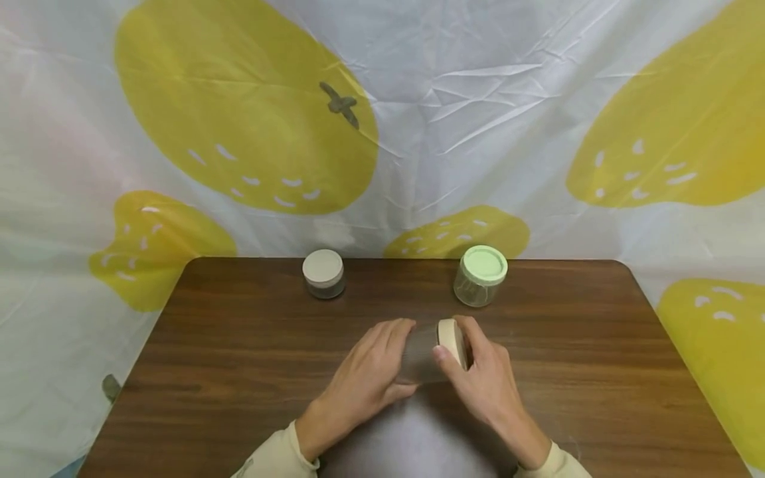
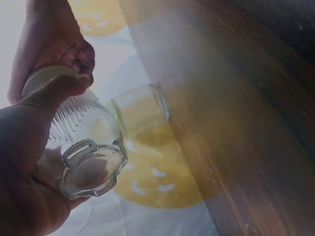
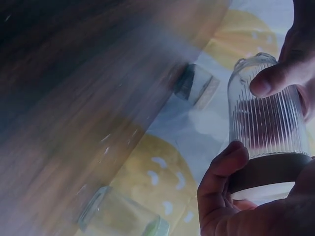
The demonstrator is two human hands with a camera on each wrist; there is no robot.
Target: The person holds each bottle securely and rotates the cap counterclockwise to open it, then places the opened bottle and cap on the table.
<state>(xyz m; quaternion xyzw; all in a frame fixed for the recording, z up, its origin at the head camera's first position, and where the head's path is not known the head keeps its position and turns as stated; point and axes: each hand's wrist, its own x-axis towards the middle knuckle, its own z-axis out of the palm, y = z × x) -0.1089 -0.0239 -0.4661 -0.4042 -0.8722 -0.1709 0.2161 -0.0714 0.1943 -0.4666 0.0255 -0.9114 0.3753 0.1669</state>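
While the left grip (image 1: 369,368) curls round the ribbed jar (image 3: 266,123) over the desk (image 1: 239,345) and the right grip (image 1: 487,380) pinches its lid (image 1: 448,337), keeping the jar still and lid straight should help.

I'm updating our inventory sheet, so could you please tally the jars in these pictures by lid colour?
White-lidded jar: 1
Light-green-lidded jar: 1
Cream-lidded ribbed glass jar: 1
Total jars: 3
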